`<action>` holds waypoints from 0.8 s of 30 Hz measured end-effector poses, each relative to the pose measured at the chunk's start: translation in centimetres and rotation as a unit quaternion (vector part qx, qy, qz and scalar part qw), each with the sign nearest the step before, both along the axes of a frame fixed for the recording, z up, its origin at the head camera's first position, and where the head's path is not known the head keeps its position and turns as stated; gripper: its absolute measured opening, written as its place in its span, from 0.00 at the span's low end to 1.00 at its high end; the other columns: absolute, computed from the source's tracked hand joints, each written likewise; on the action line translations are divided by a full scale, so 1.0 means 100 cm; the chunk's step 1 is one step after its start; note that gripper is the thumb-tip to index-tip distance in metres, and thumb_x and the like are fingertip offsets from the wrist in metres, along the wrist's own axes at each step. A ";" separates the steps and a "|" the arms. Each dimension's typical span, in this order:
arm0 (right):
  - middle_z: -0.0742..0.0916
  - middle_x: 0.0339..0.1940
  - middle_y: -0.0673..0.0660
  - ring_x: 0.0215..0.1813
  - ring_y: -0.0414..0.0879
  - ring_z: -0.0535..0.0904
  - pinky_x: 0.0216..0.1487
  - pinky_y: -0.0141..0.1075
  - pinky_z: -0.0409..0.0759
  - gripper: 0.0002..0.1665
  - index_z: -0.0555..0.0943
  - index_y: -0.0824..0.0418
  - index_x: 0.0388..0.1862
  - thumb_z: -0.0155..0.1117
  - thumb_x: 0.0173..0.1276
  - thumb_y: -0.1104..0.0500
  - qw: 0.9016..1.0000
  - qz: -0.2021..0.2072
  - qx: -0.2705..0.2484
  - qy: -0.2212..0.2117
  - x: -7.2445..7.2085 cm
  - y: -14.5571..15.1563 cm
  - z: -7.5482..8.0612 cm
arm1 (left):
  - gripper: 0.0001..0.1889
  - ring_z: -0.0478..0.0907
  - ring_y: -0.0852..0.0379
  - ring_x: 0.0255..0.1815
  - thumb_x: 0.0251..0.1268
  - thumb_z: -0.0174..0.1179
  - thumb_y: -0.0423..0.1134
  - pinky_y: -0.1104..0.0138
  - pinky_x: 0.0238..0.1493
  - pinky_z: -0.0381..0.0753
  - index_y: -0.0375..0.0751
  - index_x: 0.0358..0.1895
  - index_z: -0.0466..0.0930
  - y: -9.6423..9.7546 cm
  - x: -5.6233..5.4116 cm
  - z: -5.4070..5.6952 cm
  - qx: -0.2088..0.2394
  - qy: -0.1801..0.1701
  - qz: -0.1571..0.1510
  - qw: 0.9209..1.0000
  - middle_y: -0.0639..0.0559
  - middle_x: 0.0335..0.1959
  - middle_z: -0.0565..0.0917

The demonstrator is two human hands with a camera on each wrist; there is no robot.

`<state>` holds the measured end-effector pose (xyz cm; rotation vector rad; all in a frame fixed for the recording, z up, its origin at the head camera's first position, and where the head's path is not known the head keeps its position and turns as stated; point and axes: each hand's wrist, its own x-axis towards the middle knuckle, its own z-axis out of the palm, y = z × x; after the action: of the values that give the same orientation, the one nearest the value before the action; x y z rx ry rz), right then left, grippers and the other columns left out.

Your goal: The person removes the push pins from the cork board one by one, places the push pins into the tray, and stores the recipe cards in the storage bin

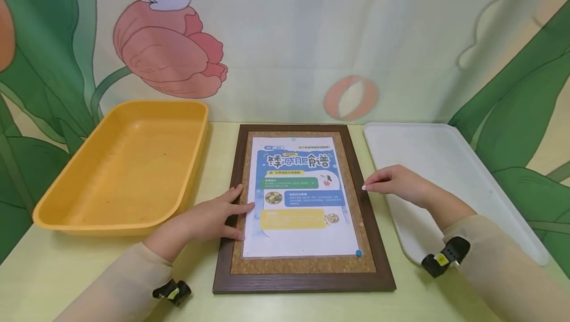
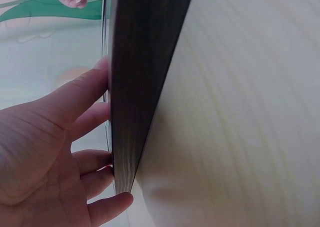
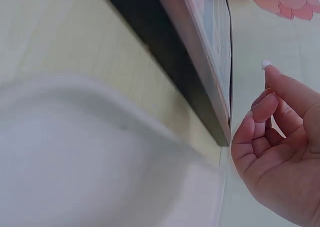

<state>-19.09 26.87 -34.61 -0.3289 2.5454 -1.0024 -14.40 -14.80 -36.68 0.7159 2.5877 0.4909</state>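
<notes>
A cloth backdrop painted with a pink flower and green leaves hung behind a pale wood-grain table. On the left stood a deep yellow tray; on the right lay a shallow white tray. I saw no lettering on either. Between them lay a dark-framed corkboard. Beige sleeves covered the person's forearms.

On the cork lay a printed sheet, its large title reading 冬季减肥食谱, "winter weight-loss recipes". Beneath it ran green, blue and yellow text panels, the fine print too small to read.

The left hand had its fingers spread loosely over the board's left side, some reaching the sheet's edge, gripping nothing. The right hand, above the frame's right side, pinched a tiny white piece between thumb and finger. Each wrist carried a black device with a yellow-green mark, unreadable at this size.

A blue pin sat at the sheet's lower right corner and a pale green pin at its top middle. Smallest was the white piece, held at the fingertips; its kind could not be told.
</notes>
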 end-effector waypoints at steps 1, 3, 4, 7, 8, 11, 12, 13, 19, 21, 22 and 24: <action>0.84 0.44 0.55 0.47 0.48 0.75 0.50 0.45 0.72 0.20 0.83 0.63 0.45 0.63 0.64 0.48 1.000 -0.002 0.001 0.001 0.000 0.002 0.000 | 0.38 0.46 0.37 0.71 0.53 0.65 0.54 0.49 0.63 0.60 0.49 0.69 0.64 0.000 0.000 0.000 -0.001 0.000 -0.001 1.000 0.36 0.74 0.44; 0.84 0.45 0.56 0.48 0.49 0.75 0.50 0.46 0.73 0.21 0.82 0.64 0.46 0.62 0.65 0.48 1.000 -0.006 0.001 0.002 -0.002 0.007 0.000 | 0.38 0.47 0.37 0.71 0.53 0.65 0.54 0.49 0.63 0.60 0.49 0.69 0.64 0.001 0.000 0.000 -0.003 0.000 0.000 1.000 0.36 0.74 0.44; 0.84 0.45 0.56 0.48 0.49 0.75 0.50 0.46 0.73 0.21 0.82 0.64 0.46 0.62 0.65 0.48 1.000 -0.008 0.001 0.003 -0.002 0.009 0.000 | 0.38 0.47 0.37 0.71 0.53 0.65 0.54 0.49 0.63 0.60 0.49 0.69 0.64 0.001 0.000 0.000 -0.002 -0.001 0.001 1.000 0.36 0.74 0.44; 0.84 0.45 0.57 0.48 0.50 0.75 0.50 0.45 0.73 0.22 0.81 0.65 0.47 0.61 0.65 0.48 1.000 -0.011 -0.001 0.005 -0.004 0.015 0.000 | 0.38 0.47 0.37 0.71 0.53 0.65 0.53 0.49 0.63 0.59 0.49 0.68 0.64 0.001 0.001 0.001 0.000 -0.002 0.004 1.000 0.36 0.74 0.44; 0.84 0.45 0.57 0.48 0.50 0.75 0.50 0.44 0.73 0.22 0.81 0.65 0.47 0.62 0.65 0.48 1.000 -0.013 -0.001 0.003 -0.004 0.016 0.000 | 0.38 0.47 0.38 0.71 0.53 0.65 0.53 0.49 0.63 0.59 0.49 0.68 0.64 0.001 0.001 0.001 0.000 -0.002 0.006 1.000 0.37 0.74 0.44; 0.84 0.46 0.57 0.48 0.51 0.76 0.49 0.43 0.73 0.23 0.81 0.65 0.47 0.62 0.65 0.47 1.000 -0.017 0.003 0.002 -0.006 0.021 0.000 | 0.38 0.47 0.37 0.71 0.53 0.65 0.53 0.49 0.63 0.60 0.48 0.68 0.64 0.001 0.001 0.001 0.001 -0.004 0.004 1.000 0.36 0.74 0.44; 0.83 0.46 0.58 0.49 0.52 0.76 0.49 0.43 0.74 0.23 0.81 0.65 0.48 0.62 0.65 0.47 1.000 -0.019 0.004 0.001 -0.006 0.022 0.000 | 0.38 0.47 0.37 0.71 0.53 0.65 0.53 0.49 0.63 0.60 0.48 0.68 0.64 0.001 0.001 0.001 0.001 -0.004 0.004 1.000 0.36 0.74 0.44; 0.83 0.46 0.58 0.49 0.52 0.76 0.49 0.44 0.74 0.24 0.81 0.65 0.48 0.62 0.65 0.47 1.000 -0.021 0.006 0.002 -0.006 0.024 0.000 | 0.38 0.47 0.37 0.71 0.53 0.65 0.53 0.49 0.63 0.60 0.48 0.69 0.64 0.001 0.000 0.001 0.002 -0.004 0.004 1.000 0.36 0.74 0.44; 0.82 0.50 0.60 0.50 0.53 0.75 0.50 0.45 0.74 0.25 0.80 0.66 0.50 0.61 0.65 0.47 0.999 -0.034 0.011 -0.001 -0.011 0.033 -0.001 | 0.38 0.46 0.38 0.72 0.53 0.65 0.53 0.50 0.63 0.60 0.49 0.68 0.64 0.001 0.000 0.000 0.003 -0.005 0.006 1.000 0.37 0.74 0.43; 0.82 0.51 0.61 0.50 0.53 0.75 0.50 0.45 0.74 0.25 0.80 0.66 0.51 0.61 0.66 0.48 0.999 -0.038 0.012 -0.004 -0.013 0.037 -0.002 | 0.38 0.46 0.38 0.72 0.53 0.65 0.53 0.50 0.63 0.60 0.48 0.68 0.64 0.001 0.000 -0.001 0.003 -0.004 0.005 1.000 0.37 0.74 0.43; 0.81 0.52 0.61 0.50 0.53 0.75 0.50 0.44 0.73 0.25 0.80 0.67 0.51 0.61 0.66 0.48 0.999 -0.039 0.012 -0.005 -0.014 0.039 -0.003 | 0.38 0.46 0.38 0.72 0.53 0.65 0.53 0.50 0.63 0.60 0.49 0.68 0.64 0.001 0.000 -0.001 0.003 -0.004 0.005 1.000 0.37 0.74 0.43; 0.81 0.52 0.61 0.50 0.53 0.75 0.50 0.44 0.73 0.25 0.79 0.67 0.52 0.61 0.66 0.48 0.999 -0.043 0.010 -0.009 -0.017 0.043 -0.005 | 0.38 0.47 0.38 0.72 0.53 0.65 0.53 0.49 0.63 0.60 0.48 0.68 0.64 0.000 0.000 -0.001 0.004 -0.003 0.004 1.000 0.37 0.74 0.43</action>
<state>-20.75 31.13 -35.10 -0.2051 2.5704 -1.0043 -14.43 -14.77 -36.81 0.7052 2.5851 0.5047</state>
